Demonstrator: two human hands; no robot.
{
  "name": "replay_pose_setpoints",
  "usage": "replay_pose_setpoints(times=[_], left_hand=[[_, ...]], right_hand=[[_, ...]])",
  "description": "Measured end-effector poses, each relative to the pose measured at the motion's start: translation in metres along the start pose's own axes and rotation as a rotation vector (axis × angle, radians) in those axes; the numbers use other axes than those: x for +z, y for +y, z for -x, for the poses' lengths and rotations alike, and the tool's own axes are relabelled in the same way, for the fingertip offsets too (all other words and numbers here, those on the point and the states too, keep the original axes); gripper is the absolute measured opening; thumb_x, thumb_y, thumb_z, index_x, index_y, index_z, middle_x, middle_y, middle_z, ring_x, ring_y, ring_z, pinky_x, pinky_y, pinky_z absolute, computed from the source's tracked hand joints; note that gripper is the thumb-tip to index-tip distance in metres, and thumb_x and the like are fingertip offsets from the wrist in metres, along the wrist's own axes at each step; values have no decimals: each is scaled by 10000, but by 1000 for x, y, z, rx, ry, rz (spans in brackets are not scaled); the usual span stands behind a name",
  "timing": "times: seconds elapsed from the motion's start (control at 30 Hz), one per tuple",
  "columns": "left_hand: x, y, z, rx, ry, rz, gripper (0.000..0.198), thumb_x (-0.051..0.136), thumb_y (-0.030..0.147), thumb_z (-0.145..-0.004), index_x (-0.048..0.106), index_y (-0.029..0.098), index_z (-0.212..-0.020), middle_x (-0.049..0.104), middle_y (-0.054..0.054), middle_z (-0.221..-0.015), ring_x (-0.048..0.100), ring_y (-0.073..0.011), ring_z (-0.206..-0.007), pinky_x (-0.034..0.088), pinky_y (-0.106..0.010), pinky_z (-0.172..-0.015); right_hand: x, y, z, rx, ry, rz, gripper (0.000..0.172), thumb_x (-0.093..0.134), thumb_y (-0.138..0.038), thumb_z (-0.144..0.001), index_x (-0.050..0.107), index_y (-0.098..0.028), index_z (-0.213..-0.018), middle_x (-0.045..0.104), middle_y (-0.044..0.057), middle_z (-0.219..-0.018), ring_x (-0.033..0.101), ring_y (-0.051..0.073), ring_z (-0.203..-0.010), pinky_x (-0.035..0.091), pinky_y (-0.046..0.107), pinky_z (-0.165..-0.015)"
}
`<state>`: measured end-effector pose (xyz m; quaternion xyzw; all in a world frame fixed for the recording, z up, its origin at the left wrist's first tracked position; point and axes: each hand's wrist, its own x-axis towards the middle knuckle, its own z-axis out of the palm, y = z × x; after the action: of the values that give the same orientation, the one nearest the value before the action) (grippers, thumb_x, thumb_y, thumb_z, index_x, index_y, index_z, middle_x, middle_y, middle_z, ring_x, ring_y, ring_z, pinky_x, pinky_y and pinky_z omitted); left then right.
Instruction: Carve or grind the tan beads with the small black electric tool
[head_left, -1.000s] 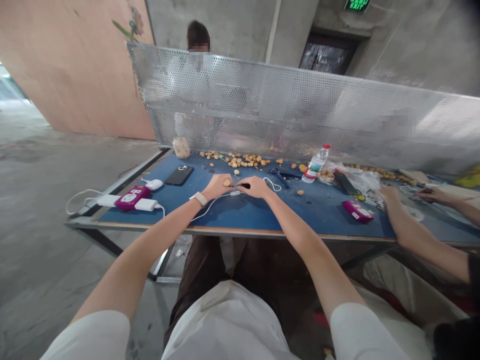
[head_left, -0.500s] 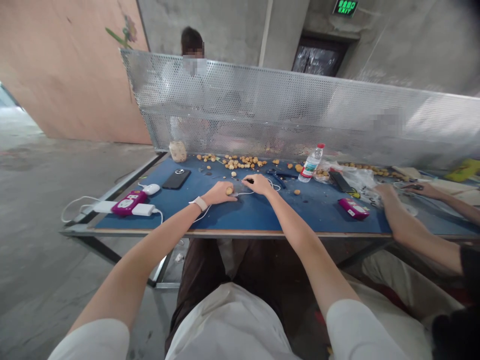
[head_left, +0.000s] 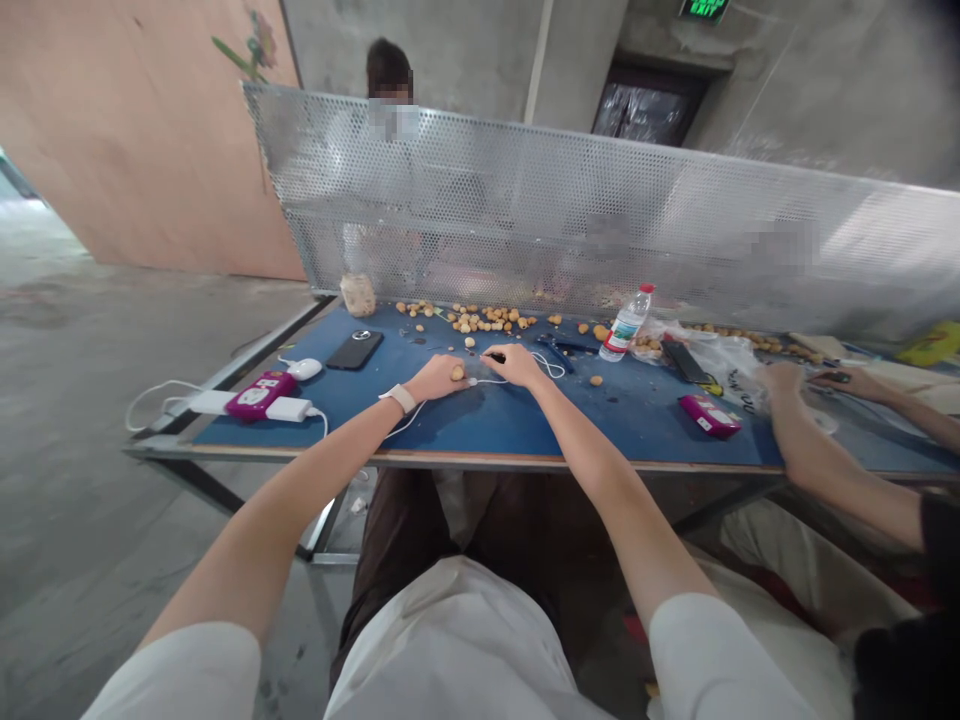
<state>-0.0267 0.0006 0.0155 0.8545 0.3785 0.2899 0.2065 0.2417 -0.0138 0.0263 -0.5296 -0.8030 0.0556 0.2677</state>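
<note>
My left hand (head_left: 436, 379) rests on the blue table (head_left: 510, 425) with its fingers closed round a small round tan nut (head_left: 457, 373). Just to the right, my right hand (head_left: 514, 364) is closed on a thin dark tool (head_left: 494, 357) whose tip points left toward the nut. A white cable (head_left: 420, 408) runs under my left wrist and between both hands. A pale band sits on my left wrist.
Several loose nuts (head_left: 480, 320) lie along the far edge below a perforated metal screen (head_left: 570, 215). A black phone (head_left: 355, 349), white mouse (head_left: 304, 369), magenta device (head_left: 259, 395), pliers (head_left: 559, 349) and water bottle (head_left: 627, 322) lie around. Another person's arms (head_left: 832, 455) work at right.
Both hands stay together at the same spot on the table with the nut and tool; only the view has shifted slightly.
</note>
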Motion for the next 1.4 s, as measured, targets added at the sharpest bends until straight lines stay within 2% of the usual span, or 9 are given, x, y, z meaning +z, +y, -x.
replay_pose_setpoints(times=[0.17,0.27,0.37,0.47,0.63,0.73,0.93,1.17,1.4], left_hand=[[-9,5,0,2,51,-63,274,920,504,-849,824,249,-818,867,-62,-897,791,-301,-920,621,-411,-950],[-18,5,-1,-57,190,-35,235,857,463,-936,835,236,-878,899,-88,-1027,805,-306,-1018,644,-438,-1012],[-28,2,-2,-97,357,-46,221,872,412,-944,773,235,-857,875,-104,-1090,792,-297,-1073,646,-465,-1094],[-34,-4,-2,-126,441,-83,249,864,376,-959,712,227,-831,839,-126,-1127,773,-306,-1121,618,-506,-1176],[-35,-11,-3,-157,425,-127,239,842,371,-1023,702,234,-886,767,-94,-981,735,-329,-1119,484,-655,-1353],[-30,-18,-5,-104,425,-120,193,875,357,-1014,731,229,-1018,755,-92,-1042,727,-333,-1188,414,-696,-1416],[-23,-33,-8,-47,444,-74,319,943,413,-979,726,213,-1101,724,-170,-1302,713,-387,-1366,522,-648,-1339],[-21,-36,-8,-46,478,-106,351,951,437,-965,684,220,-1036,699,-188,-1363,661,-402,-1405,518,-673,-1347],[-34,-40,-8,-110,670,-102,319,926,385,-976,645,232,-978,684,-177,-1377,633,-420,-1433,494,-690,-1348]], right_hand=[[-3,-1,2,21,5,-39,397,703,-551,-1172,964,-269,-1276,952,88,-1229,871,325,-1106,629,390,-975],[-5,-1,3,13,12,-59,392,693,-535,-1174,958,-260,-1259,949,98,-1218,865,329,-1124,620,397,-987],[-7,1,3,-13,23,-81,389,681,-526,-1179,950,-255,-1254,946,104,-1203,863,332,-1128,618,413,-1012],[-8,6,3,-11,42,-94,405,686,-541,-1173,947,-237,-1234,943,122,-1161,864,340,-1110,617,426,-1001],[-7,14,3,3,77,-121,489,675,-618,-1168,942,-209,-1196,935,133,-1102,860,336,-1049,610,425,-941],[-6,17,4,-1,118,-131,531,678,-672,-1162,933,-207,-1177,928,135,-1083,861,339,-1042,610,432,-949],[-7,16,6,25,149,-167,581,646,-729,-1163,912,-213,-1132,883,107,-912,854,326,-942,611,429,-901],[-7,19,3,30,256,-170,682,551,-811,-1178,868,-213,-1096,862,105,-937,808,293,-896,620,426,-909],[-17,36,-1,55,519,-200,803,398,-917,-1197,835,-244,-1205,824,95,-925,806,291,-926,657,462,-984]])
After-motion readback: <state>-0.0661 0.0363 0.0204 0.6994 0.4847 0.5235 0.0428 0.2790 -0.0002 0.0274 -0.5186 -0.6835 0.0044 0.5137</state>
